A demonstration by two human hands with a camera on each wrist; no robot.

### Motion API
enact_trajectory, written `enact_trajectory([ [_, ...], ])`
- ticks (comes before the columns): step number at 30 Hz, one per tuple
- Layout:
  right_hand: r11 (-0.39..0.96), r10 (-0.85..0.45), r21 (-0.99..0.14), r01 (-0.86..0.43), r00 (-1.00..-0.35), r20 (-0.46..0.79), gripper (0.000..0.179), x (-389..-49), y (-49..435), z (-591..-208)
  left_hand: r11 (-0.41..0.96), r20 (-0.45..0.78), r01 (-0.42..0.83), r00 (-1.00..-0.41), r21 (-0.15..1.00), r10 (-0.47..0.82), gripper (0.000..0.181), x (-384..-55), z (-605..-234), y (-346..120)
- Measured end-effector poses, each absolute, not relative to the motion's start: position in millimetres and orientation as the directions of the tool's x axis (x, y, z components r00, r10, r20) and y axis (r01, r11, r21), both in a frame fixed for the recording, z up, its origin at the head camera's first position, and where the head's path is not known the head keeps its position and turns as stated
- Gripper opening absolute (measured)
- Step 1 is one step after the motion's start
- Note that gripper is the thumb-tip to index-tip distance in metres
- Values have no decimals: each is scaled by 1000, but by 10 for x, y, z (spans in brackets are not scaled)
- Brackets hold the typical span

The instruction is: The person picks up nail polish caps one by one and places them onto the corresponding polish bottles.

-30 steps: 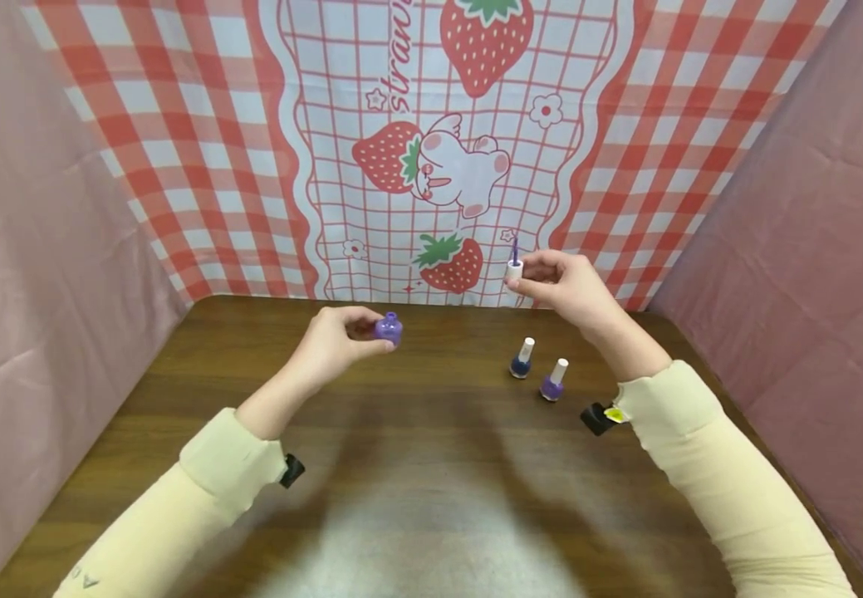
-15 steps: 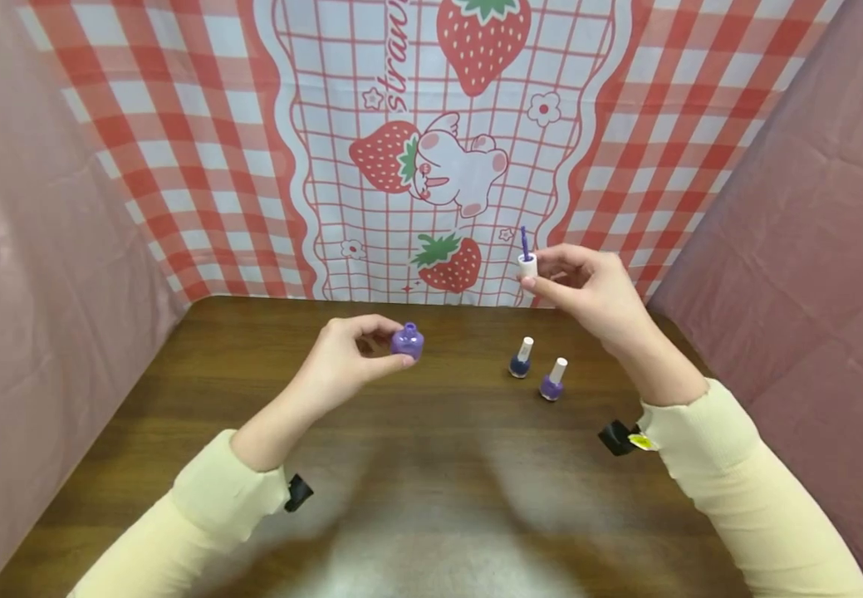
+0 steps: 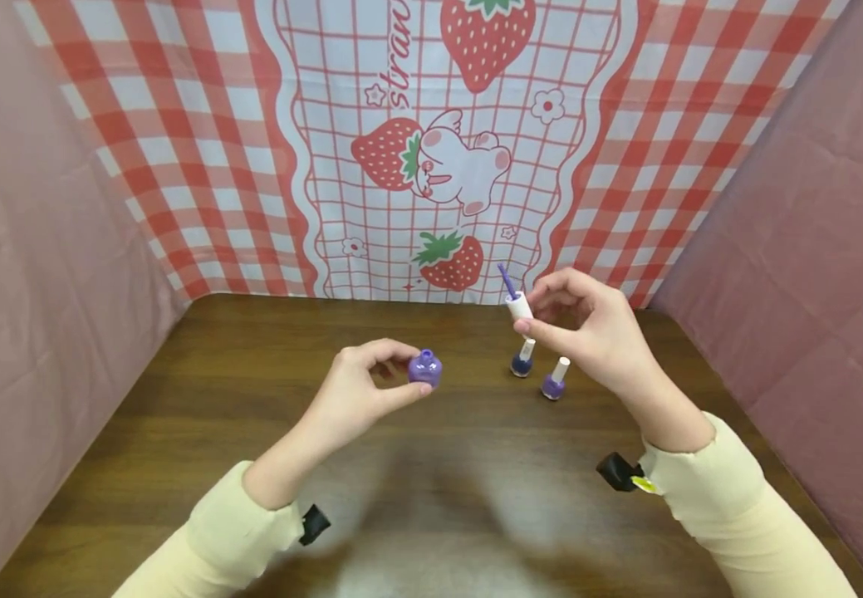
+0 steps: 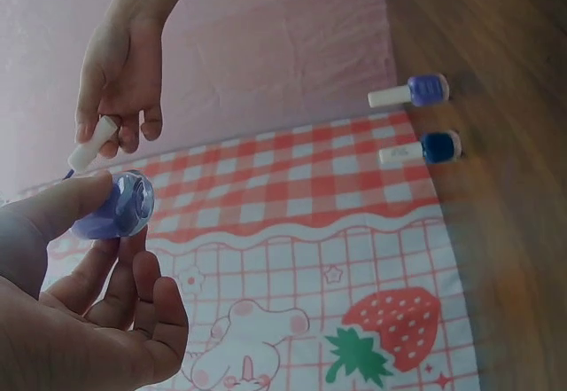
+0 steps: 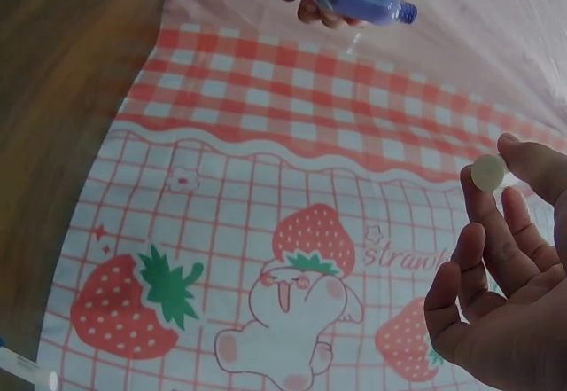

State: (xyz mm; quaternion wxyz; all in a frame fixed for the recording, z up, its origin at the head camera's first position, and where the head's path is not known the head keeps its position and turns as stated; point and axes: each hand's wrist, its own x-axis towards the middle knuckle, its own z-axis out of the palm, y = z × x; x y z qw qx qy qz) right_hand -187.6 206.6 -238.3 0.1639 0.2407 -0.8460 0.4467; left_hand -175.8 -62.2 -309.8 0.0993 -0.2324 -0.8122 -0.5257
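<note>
My left hand (image 3: 367, 382) pinches an uncapped purple nail polish bottle (image 3: 425, 370) between thumb and fingers, its neck pointing up, above the table. To the right and slightly higher, my right hand (image 3: 588, 332) pinches the white cap (image 3: 519, 306) with its purple-coated brush (image 3: 507, 281) tilted up and to the left. Bottle and brush are apart. The left wrist view shows the thumb across the bottle (image 4: 120, 209). In the right wrist view only the round end of the cap (image 5: 487, 173) shows; the brush is hidden there.
Two capped polish bottles stand on the wooden table (image 3: 252, 357) below my right hand: a dark blue one (image 3: 522, 364) and a purple one (image 3: 554, 386). A strawberry-print cloth (image 3: 446, 191) hangs behind, with pink cloth (image 3: 790, 224) at the sides.
My left hand has moved right and toward me with the open bottle. My right hand has come lower, and the brush has tipped from upright toward the left.
</note>
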Motion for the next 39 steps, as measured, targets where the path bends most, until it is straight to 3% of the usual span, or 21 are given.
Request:
enact_trajectory([
  [18,459,-284,-656,-599,-799,531,19,-1817,2088,-2722,272,452,504,-861,820,232,27,-1721,-3500,-439],
  [26,421,-306,-676,-605,-796,522,22,-1783,2096,-2773,268,428,468,-882,842,197,26,-1712,-3575,-378],
  [39,460,-388,-590,-663,-748,539,25,-1766,2106,-2836,242,442,471,-882,849,166,25,-1700,-3580,-359],
])
